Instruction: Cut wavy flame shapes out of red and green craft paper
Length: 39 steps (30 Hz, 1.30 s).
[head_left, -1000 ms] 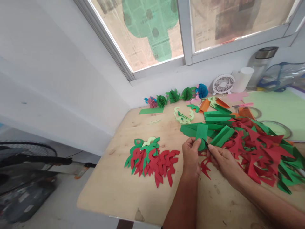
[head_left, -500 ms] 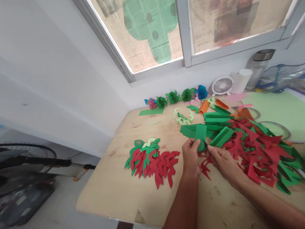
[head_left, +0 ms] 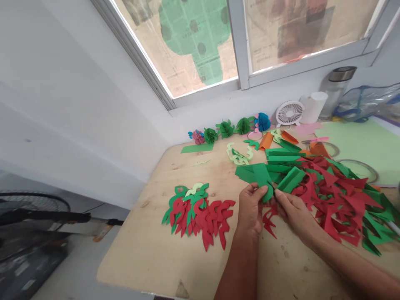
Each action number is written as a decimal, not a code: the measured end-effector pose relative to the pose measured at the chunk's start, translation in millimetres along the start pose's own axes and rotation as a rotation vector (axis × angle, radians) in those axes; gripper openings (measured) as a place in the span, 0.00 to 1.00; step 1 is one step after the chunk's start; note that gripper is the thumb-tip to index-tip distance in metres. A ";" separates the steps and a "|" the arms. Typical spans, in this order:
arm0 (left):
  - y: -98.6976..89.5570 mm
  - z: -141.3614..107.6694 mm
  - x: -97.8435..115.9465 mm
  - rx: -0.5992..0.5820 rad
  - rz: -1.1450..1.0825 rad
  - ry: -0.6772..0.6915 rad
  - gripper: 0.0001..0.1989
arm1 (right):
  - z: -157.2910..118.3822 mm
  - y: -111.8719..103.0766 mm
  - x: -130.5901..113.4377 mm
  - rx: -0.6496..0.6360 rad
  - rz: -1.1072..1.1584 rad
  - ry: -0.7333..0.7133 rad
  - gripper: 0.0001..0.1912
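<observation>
My left hand (head_left: 251, 205) pinches a green paper strip (head_left: 261, 177) with a rounded lower end. Closed round a small pair of dark scissors (head_left: 273, 189), my right hand (head_left: 290, 210) sits just to the right, and the thin blades meet the strip's right edge. The scissors' handles are hidden in my fingers. Below the hands lies a red paper scrap (head_left: 269, 223). On the left, red curved paper cutouts (head_left: 212, 221) overlap with green cutouts (head_left: 171, 208). A heap of red paper scraps (head_left: 340, 196) and folded green strips (head_left: 290, 180) spreads to the right.
Along the wall stand green paper honeycomb figures (head_left: 225, 128), a blue one (head_left: 263, 121), a small white fan (head_left: 290, 113) and a glass bottle (head_left: 336, 93). Pale green cutouts (head_left: 239, 156) lie mid-table. A pale green sheet (head_left: 353, 141) covers the back right. The wooden table's (head_left: 131, 258) rounded corner is front left.
The green strip has tilted, its upper end swinging left, as my left hand turns it against the scissors. The whole view has shifted slightly.
</observation>
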<state>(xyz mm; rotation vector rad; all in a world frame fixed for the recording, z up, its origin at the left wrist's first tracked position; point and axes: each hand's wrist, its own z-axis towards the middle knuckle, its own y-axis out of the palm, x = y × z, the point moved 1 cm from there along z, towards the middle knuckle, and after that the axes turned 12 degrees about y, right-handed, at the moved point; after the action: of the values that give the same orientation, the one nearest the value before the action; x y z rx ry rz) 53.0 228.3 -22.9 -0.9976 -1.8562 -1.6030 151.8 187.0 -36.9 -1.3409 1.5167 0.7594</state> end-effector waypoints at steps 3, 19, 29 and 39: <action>-1.5 0.3 -1.6 -0.035 0.022 -0.041 0.17 | -1.4 -1.9 -4.5 0.009 -0.015 -0.023 0.24; -3.0 -5.0 -6.7 -0.210 0.115 -0.025 0.15 | -1.8 -8.5 -4.6 0.020 0.114 -0.017 0.26; -1.5 -0.8 -3.8 -0.105 0.197 0.060 0.17 | -4.0 -9.3 -8.9 -0.082 0.207 0.076 0.27; 0.1 -0.9 -2.6 -0.097 0.111 0.097 0.12 | -2.6 -7.7 -6.4 -0.187 0.222 0.033 0.27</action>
<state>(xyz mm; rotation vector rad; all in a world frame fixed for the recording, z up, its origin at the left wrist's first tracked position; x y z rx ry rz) 54.6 226.9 -24.6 -1.0267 -1.6443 -1.6577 158.4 185.6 -29.1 -1.3390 1.6718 1.0448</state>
